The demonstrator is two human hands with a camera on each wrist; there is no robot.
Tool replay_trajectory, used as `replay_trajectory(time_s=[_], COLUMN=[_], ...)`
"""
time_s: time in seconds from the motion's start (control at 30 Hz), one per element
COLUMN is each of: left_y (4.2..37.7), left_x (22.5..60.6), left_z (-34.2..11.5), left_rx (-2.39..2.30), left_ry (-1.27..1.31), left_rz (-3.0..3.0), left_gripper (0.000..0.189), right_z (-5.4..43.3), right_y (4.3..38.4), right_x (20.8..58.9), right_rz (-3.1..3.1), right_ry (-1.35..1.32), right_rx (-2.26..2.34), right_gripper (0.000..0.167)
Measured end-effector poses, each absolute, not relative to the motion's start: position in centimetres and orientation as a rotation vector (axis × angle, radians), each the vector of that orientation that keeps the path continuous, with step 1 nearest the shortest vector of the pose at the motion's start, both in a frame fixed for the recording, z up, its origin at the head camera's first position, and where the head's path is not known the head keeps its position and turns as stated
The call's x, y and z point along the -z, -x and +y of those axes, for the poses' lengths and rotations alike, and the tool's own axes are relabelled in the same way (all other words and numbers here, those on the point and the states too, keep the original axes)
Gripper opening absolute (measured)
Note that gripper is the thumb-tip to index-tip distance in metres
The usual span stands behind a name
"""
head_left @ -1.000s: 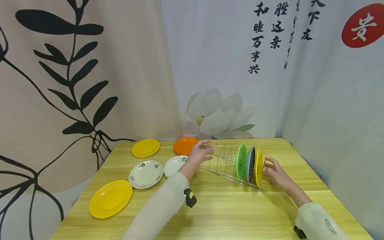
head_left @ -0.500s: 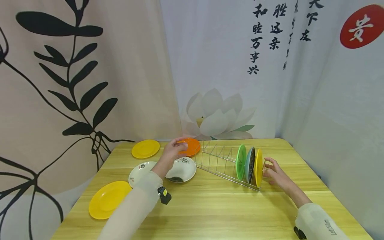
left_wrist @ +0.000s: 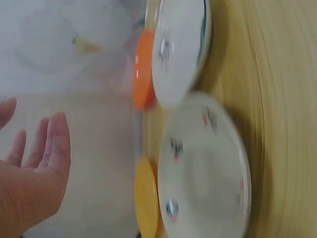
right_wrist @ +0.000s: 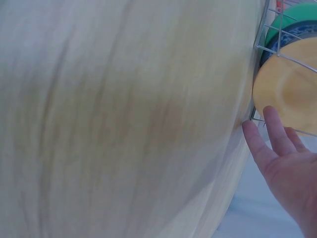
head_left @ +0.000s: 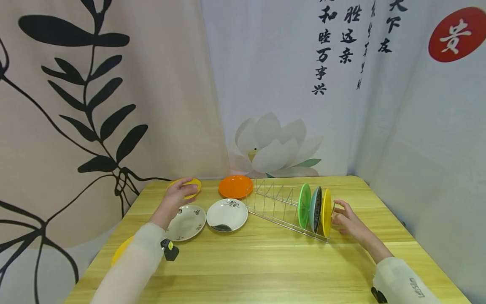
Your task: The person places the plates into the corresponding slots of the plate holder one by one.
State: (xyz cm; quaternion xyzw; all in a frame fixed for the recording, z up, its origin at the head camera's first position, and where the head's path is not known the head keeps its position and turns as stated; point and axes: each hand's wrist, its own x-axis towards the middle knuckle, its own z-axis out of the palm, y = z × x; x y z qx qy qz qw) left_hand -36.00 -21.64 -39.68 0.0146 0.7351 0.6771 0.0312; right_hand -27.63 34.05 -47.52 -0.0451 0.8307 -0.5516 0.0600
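Head view: my left grip (head_left: 174, 202) hangs near the far yellow plate (left_wrist: 146, 198), fingers apart, holding nothing. My right grip (head_left: 348, 218), fingers also parted, is at the end of the rack (head_left: 281, 222).

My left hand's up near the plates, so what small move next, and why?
Probably lower the left hand to the back yellow plate and pinch its rim. The hand is empty and overlaps that plate in the head view, and the wire rack has free slots left of the green plate.
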Motion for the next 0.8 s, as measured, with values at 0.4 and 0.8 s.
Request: replay_trajectory(time_s=[0.4,0.8], left_y=[35.6,34.9], left_x=[42.3,44.2], left_z=[-30.1,-33.7], left_rx=[-1.919,-1.779], left_ry=[-0.064,0.128], left_rz=[2.443,2.513], left_gripper=[0.07,0.063], right_z=[34.0,34.1], right_y=[27.6,27.6], right_x=[47.5,47.5], right_rz=[2.515,2.509], right_ry=[0.119,0.122], right_rx=[1.671,1.675], right_gripper=[0.069,0.07])
